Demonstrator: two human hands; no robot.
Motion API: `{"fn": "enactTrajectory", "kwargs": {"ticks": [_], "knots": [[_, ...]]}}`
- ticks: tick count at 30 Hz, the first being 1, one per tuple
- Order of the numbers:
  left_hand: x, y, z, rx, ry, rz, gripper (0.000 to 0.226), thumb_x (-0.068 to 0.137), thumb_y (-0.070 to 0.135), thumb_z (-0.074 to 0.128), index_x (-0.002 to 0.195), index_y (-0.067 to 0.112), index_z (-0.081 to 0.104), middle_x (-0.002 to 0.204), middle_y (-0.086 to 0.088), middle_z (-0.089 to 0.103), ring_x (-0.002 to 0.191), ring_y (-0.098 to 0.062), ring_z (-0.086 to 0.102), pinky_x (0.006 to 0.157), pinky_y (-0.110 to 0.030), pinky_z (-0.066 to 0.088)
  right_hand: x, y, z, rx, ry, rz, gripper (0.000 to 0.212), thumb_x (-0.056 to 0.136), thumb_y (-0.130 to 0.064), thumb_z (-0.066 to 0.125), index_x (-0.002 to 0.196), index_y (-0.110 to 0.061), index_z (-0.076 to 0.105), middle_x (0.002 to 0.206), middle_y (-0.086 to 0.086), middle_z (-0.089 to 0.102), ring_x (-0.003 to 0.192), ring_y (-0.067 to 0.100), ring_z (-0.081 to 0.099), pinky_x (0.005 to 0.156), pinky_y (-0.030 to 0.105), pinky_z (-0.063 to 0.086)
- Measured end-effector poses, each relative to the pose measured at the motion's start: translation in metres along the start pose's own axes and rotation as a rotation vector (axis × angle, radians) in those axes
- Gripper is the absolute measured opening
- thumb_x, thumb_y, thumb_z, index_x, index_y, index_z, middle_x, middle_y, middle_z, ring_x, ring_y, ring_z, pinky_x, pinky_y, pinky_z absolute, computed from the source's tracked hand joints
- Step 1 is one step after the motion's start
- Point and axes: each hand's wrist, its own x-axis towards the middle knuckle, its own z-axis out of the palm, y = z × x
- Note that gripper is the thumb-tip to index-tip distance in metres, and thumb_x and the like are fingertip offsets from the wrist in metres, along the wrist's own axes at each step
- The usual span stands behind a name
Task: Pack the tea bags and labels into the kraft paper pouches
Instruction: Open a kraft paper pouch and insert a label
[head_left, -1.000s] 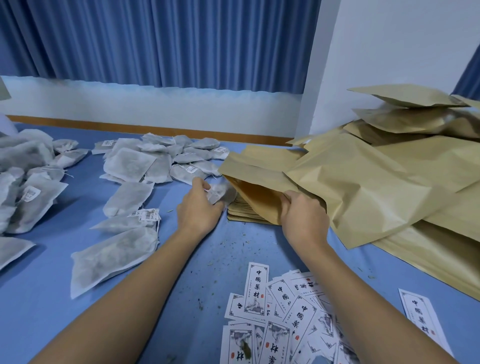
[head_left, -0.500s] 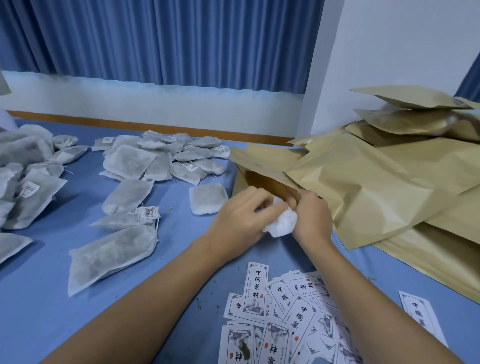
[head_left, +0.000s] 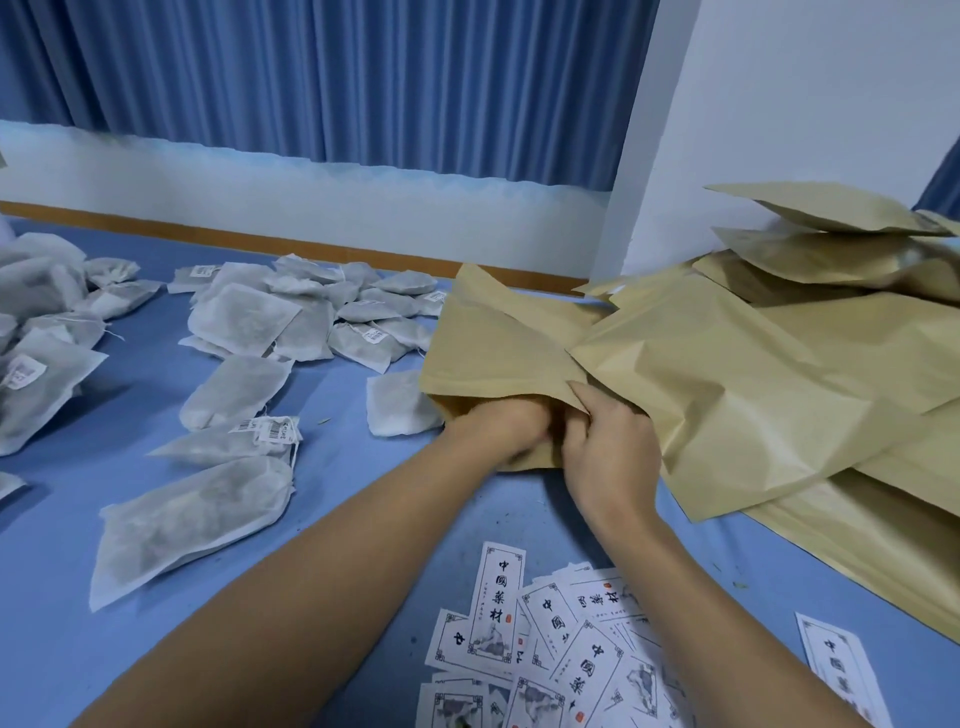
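A kraft paper pouch (head_left: 498, 353) lies open-mouthed toward me at mid table. My left hand (head_left: 498, 426) is pushed inside its mouth, fingers hidden, and the tea bag it carried is out of sight. My right hand (head_left: 608, 457) pinches the pouch's upper lip and holds the mouth open. One white tea bag (head_left: 397, 410) lies just left of the pouch. Several more tea bags (head_left: 280, 317) are spread over the left half. Printed labels (head_left: 556, 649) lie in a loose pile near me.
A heap of kraft pouches (head_left: 779, 374) fills the right side, stacked up against the white wall (head_left: 805, 104). The blue table (head_left: 78, 649) ends at a wooden edge in front of blue curtains. One label (head_left: 836, 670) lies apart at the lower right.
My left hand picked a tea bag from beside the pile, carried it right and has gone into the pouch with it. My right hand lifted the pouch's lip open.
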Motion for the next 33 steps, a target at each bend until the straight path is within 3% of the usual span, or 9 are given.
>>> {"fn": "enactTrajectory", "kwargs": {"ticks": [2, 4, 9, 13, 18, 23, 26, 30, 33], "knots": [[0.016, -0.016, -0.003, -0.012, -0.032, -0.054, 0.031, 0.108, 0.025, 0.036, 0.135, 0.011, 0.046, 0.115, -0.009, 0.054, 0.114, -0.019, 0.049, 0.106, -0.019, 0.032, -0.003, -0.002, -0.001, 0.067, 0.033, -0.043, 0.052, 0.082, -0.006, 0.048, 0.123, -0.029, 0.069, 0.075, 0.014, 0.066, 0.077, 0.04, 0.056, 0.068, 0.047, 0.053], [0.025, -0.035, -0.003, -0.01, -0.027, -0.149, 0.016, 0.109, 0.019, 0.035, 0.124, 0.015, 0.04, 0.089, -0.001, 0.041, 0.087, -0.01, 0.043, 0.082, -0.004, 0.035, -0.009, -0.002, 0.001, 0.159, 0.068, -0.103, 0.056, 0.081, -0.005, 0.049, 0.126, -0.03, 0.069, 0.078, 0.009, 0.069, 0.077, 0.037, 0.059, 0.071, 0.044, 0.053], [0.04, -0.049, 0.007, -0.072, 0.094, -0.082, 0.008, 0.106, 0.02, 0.046, 0.113, 0.017, 0.044, 0.103, -0.002, 0.047, 0.111, -0.02, 0.041, 0.106, -0.031, 0.03, -0.008, 0.005, 0.013, 0.325, 0.038, -0.188, 0.05, 0.095, -0.003, 0.053, 0.137, -0.03, 0.062, 0.129, -0.012, 0.067, 0.12, 0.011, 0.06, 0.098, 0.027, 0.046], [0.025, -0.022, 0.014, 0.113, -0.033, 0.044, 0.034, 0.107, 0.023, 0.038, 0.14, 0.017, 0.045, 0.145, -0.009, 0.047, 0.137, -0.025, 0.037, 0.114, -0.029, 0.015, -0.005, 0.01, 0.017, 0.341, 0.021, -0.189, 0.052, 0.096, -0.002, 0.052, 0.137, -0.032, 0.062, 0.124, -0.009, 0.07, 0.111, 0.012, 0.063, 0.092, 0.025, 0.047], [-0.035, -0.02, 0.02, 0.495, 0.187, 0.22, 0.028, 0.099, 0.023, 0.044, 0.118, 0.013, 0.062, 0.123, -0.014, 0.062, 0.116, -0.032, 0.057, 0.103, -0.042, 0.042, -0.004, 0.013, 0.02, 0.315, 0.028, -0.136, 0.05, 0.096, -0.005, 0.053, 0.133, -0.037, 0.064, 0.092, 0.003, 0.076, 0.077, 0.026, 0.062, 0.075, 0.039, 0.051], [-0.079, -0.05, 0.0, 0.044, 0.705, 0.518, 0.029, 0.093, 0.014, 0.054, 0.065, 0.008, 0.055, 0.061, -0.003, 0.053, 0.055, -0.024, 0.049, 0.05, -0.035, 0.041, -0.005, 0.012, 0.022, 0.272, 0.054, -0.115, 0.051, 0.095, -0.002, 0.054, 0.134, -0.033, 0.065, 0.091, 0.008, 0.075, 0.076, 0.029, 0.061, 0.075, 0.035, 0.049], [-0.078, -0.064, -0.014, -0.265, 1.043, 0.259, 0.034, 0.09, 0.011, 0.055, 0.06, 0.015, 0.039, 0.059, 0.005, 0.038, 0.056, -0.018, 0.036, 0.05, -0.034, 0.033, -0.005, 0.013, 0.021, 0.266, 0.071, -0.09, 0.047, 0.097, -0.005, 0.053, 0.137, -0.029, 0.062, 0.109, 0.003, 0.075, 0.09, 0.03, 0.066, 0.084, 0.033, 0.05], [-0.064, -0.089, -0.011, -0.191, 0.743, -0.134, 0.011, 0.091, 0.021, 0.049, 0.084, 0.016, 0.055, 0.087, 0.003, 0.06, 0.087, -0.023, 0.054, 0.076, -0.042, 0.046, -0.007, 0.011, 0.019, 0.233, 0.056, -0.067, 0.033, 0.102, -0.022, 0.055, 0.133, -0.02, 0.065, 0.106, 0.008, 0.075, 0.094, 0.034, 0.065, 0.081, 0.039, 0.05], [-0.062, -0.102, -0.007, -0.132, 0.456, -0.293, 0.033, 0.092, 0.024, 0.045, 0.122, 0.016, 0.056, 0.12, -0.006, 0.063, 0.116, -0.031, 0.055, 0.094, -0.046, 0.046, -0.007, 0.01, 0.017, 0.197, 0.073, -0.069, 0.033, 0.103, -0.024, 0.052, 0.132, -0.016, 0.066, 0.104, 0.01, 0.075, 0.093, 0.036, 0.066, 0.08, 0.042, 0.051]]}}
